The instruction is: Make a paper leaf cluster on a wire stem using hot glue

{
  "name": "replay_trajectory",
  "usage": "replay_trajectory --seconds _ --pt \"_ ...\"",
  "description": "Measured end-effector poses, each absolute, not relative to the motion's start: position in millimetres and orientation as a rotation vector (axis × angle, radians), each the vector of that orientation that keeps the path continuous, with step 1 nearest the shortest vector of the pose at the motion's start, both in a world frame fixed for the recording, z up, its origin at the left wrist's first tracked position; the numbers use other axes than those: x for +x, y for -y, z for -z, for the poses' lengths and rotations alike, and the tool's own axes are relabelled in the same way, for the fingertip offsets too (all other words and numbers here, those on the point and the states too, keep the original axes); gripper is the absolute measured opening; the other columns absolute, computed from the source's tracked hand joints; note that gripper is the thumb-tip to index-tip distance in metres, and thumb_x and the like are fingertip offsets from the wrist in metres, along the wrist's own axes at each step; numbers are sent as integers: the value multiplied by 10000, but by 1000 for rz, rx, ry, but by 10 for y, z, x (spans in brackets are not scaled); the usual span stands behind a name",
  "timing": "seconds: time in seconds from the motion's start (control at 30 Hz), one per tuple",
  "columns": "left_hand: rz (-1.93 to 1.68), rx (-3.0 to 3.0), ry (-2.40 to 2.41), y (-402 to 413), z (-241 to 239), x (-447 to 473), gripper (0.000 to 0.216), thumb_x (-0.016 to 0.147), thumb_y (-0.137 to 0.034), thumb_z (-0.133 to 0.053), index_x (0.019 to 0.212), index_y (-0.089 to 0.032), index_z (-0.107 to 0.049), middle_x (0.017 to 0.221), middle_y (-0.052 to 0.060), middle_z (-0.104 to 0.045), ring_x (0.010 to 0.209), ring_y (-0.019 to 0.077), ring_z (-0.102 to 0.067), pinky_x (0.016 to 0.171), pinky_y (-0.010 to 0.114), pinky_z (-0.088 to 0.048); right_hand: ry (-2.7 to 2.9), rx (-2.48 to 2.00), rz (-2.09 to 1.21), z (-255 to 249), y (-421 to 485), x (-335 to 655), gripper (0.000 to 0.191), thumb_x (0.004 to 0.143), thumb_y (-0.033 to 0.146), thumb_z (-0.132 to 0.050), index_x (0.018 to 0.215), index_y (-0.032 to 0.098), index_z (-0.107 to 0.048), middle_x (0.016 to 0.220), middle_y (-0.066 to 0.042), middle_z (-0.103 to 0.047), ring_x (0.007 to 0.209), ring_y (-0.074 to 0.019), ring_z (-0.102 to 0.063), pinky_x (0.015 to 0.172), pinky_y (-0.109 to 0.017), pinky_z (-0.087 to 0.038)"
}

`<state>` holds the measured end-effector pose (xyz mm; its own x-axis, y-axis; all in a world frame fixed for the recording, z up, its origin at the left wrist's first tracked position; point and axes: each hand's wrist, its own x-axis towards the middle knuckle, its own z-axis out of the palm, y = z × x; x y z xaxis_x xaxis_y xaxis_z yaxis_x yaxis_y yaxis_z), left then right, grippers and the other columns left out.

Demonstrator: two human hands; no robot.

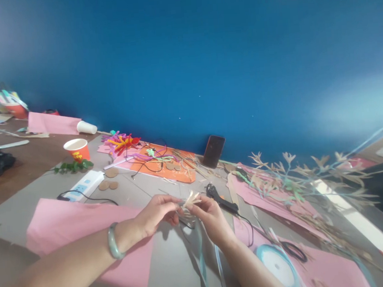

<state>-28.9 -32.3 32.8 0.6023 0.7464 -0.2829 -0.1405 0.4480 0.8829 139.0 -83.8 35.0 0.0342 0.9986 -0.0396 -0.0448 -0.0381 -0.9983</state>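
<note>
Left forearm [66, 264] slanting inward | right hand [211, 217] opposite (pinching pale petals [192, 199])

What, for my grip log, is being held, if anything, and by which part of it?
A pale leaf-like spray, pinched near its lower end by the right hand's thumb and fingers. Whether the left hand beside it grips anything cannot be told.

Bright, diffuse light, strongest at the right, lays a pale glare on the smooth deep-blue wall panel [185, 64] and a highlight on the glossy pale-green bangle [113, 241]. Soft-edged shadows fall on the flat grey tabletop [169, 264] below the bare left hand [159, 214] and bare right hand [214, 219]. Focus is soft overall, and wide-angle distortion stretches the thin, pale-leaved blue-green stems [304, 170] towards the right edge.
</note>
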Motion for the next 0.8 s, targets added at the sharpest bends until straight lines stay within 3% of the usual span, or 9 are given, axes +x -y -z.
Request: replay_trajectory --seconds 0.2,0.43,0.8 --pt "-646 994 -715 317 -244 -275 228 688 -322 -741 741 -106 -691 629 29 -648 476 89 -547 470 197 -439 1147 -1195 -1235 -344 829 1383 240 765 426 -724 774 194 -663 693 -7 -694 699 -179 -639 717 -298 -465" --pt "-655 1208 -755 334 -282 -300 305 763 -411 -682 707 -111 -665 516 2 -597 432 89 -543 450 193 -463 1161 -1193 -1242 -331 825 1392 259 759 438 -730 793 195 -648 714 -12 -697 708 -186 -656 723 -312 -483" --pt "-648 1299 -777 336 -264 -299 300 788 -405 -641 703 -117 -647 482 2 -593 388 93 -544 412 184 -440 1175 -1186 -1285 -355 833 1394 266 758 446 -728 783 193 -651 728 -7 -682 686 -170 -629 678 -292 -462"
